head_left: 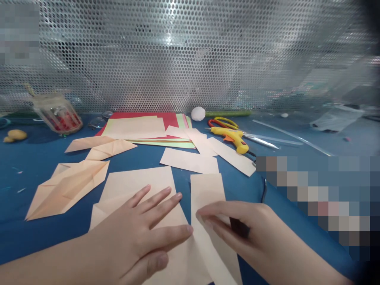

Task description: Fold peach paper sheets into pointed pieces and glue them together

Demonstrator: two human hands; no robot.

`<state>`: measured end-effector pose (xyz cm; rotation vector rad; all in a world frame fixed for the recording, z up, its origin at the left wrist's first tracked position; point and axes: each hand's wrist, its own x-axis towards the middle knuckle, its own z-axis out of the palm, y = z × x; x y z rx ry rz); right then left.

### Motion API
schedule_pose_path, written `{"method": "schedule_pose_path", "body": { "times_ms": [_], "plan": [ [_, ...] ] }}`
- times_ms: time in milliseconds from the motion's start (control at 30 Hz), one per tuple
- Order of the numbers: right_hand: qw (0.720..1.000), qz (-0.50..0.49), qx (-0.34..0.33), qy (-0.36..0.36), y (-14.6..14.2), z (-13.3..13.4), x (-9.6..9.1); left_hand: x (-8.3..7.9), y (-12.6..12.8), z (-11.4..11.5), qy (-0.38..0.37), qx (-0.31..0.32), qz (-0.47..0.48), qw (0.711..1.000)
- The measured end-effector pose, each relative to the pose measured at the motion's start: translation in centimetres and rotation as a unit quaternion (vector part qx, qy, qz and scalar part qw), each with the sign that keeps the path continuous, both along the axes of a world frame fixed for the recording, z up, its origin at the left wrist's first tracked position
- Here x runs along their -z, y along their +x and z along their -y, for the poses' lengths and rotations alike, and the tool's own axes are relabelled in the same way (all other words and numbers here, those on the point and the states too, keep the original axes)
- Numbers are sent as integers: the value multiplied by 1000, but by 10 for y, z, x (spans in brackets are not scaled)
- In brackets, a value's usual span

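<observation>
My left hand (148,225) lies flat with its fingers spread, on a pale peach sheet of paper (139,178). A long strip of the same paper (208,190) is just right of the sheet, lying on the blue table. Thumb and forefinger of my right hand (240,225) come together on that strip, pinching it, and its near part looks lifted or curled. The sheet's near end runs out of view, and whether sheet and strip still join there is not clear. Folded peach paper pieces (69,188) rest to the left of my left hand.
Behind the hands are loose paper strips (188,160) and stacked coloured paper (172,120). A yellow glue gun (233,136) lies beside scissors (261,140) at right. A glass jar (61,114) stands back left, and a white ball (198,114) sits before the perforated metal screen (178,59).
</observation>
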<state>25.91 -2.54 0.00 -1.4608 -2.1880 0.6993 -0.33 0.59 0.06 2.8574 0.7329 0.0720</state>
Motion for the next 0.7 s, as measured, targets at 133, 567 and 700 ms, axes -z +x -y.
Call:
{"method": "schedule_pose_path", "body": {
  "times_ms": [133,567,700],
  "plan": [
    [1000,-7,7,-5,1,-1,-2,1,0,0,5,43,-1,999],
    [1000,9,5,-9,1,6,-4,-10,-1,-9,12,18,-26,999],
    [1000,-3,3,-11,-1,6,-3,-5,-1,-3,46,20,-17,999]
  ]
}}
